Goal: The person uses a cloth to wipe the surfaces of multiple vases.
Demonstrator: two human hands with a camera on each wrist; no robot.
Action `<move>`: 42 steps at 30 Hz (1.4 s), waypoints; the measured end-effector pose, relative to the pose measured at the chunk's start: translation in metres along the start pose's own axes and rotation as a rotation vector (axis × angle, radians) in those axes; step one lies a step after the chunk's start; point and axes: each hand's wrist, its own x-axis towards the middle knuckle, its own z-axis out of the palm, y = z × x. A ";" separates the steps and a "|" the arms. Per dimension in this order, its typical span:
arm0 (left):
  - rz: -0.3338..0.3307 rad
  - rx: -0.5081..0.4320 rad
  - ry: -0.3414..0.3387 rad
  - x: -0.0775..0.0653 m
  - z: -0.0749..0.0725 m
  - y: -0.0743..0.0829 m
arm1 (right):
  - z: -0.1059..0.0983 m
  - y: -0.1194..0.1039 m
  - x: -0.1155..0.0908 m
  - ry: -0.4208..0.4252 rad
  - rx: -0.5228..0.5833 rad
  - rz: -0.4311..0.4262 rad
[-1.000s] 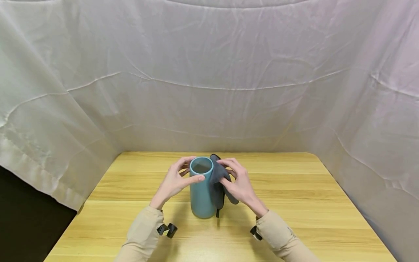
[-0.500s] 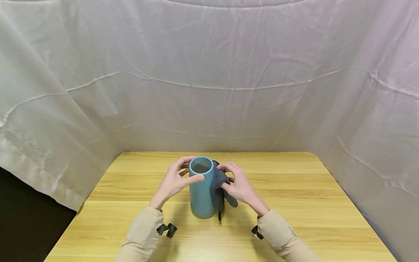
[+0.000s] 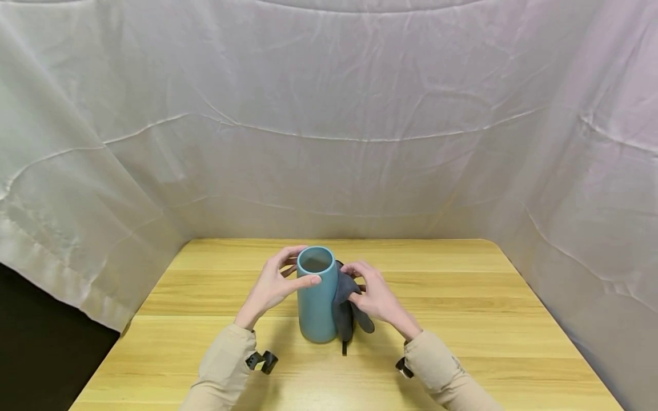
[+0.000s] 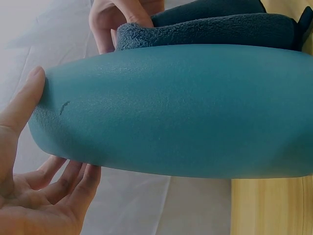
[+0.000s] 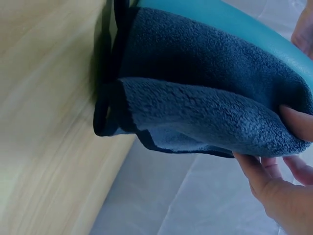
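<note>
A tall teal vase [image 3: 317, 311] stands upright on the table, its round mouth facing up. My left hand [image 3: 275, 281] holds it near the rim, thumb on the near side and fingers behind. In the left wrist view a small dark mark [image 4: 64, 107] shows on the vase wall below the thumb. My right hand [image 3: 374, 292] pinches a dark grey-blue fleecy cloth [image 3: 343, 311] against the right side of the vase. The cloth hangs folded with a dark edge binding, and a short black loop [image 3: 344, 347] dangles from its lower end. Its far side is hidden.
The light wood table [image 3: 488, 337] carries the vase. A pale fabric curtain [image 3: 329, 171] encloses the back and both sides. A black wrist-camera mount [image 3: 268, 362] sits at the left sleeve, another [image 3: 404, 367] at the right.
The right hand has slid the cloth a little way down the vase's right side, toward me. The left hand and the vase have stayed put.
</note>
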 end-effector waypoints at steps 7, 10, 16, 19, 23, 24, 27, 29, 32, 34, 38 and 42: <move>0.000 -0.017 -0.010 0.001 0.000 -0.001 | 0.001 -0.002 0.000 0.066 0.075 -0.041; 0.007 -0.018 -0.009 0.001 0.000 -0.001 | 0.001 -0.006 0.001 0.112 0.115 -0.089; 0.011 -0.014 -0.009 0.000 -0.001 -0.002 | -0.001 -0.015 0.004 0.188 0.179 -0.208; 0.010 -0.011 -0.011 0.000 -0.001 -0.001 | -0.001 -0.018 0.004 0.199 0.180 -0.221; 0.012 -0.006 -0.013 0.000 -0.001 0.000 | -0.003 -0.019 0.003 0.190 0.169 -0.202; 0.012 -0.003 -0.015 0.000 -0.001 0.000 | -0.003 -0.019 0.003 0.187 0.166 -0.196; 0.008 0.019 -0.028 -0.001 0.000 0.002 | -0.004 -0.018 0.002 0.176 0.155 -0.178; 0.002 0.047 -0.022 -0.002 0.002 0.003 | -0.004 -0.017 0.002 0.166 0.149 -0.172; -0.017 0.100 0.016 -0.003 0.006 0.007 | -0.003 -0.014 0.001 0.149 0.132 -0.165; -0.033 0.136 0.053 -0.005 0.011 0.010 | -0.003 -0.013 0.001 0.134 0.118 -0.154; -0.075 0.187 0.112 -0.006 0.020 0.016 | -0.003 -0.009 0.000 0.087 0.076 -0.109; -0.123 0.217 0.167 -0.006 0.029 0.020 | -0.003 -0.006 0.000 0.034 0.023 -0.055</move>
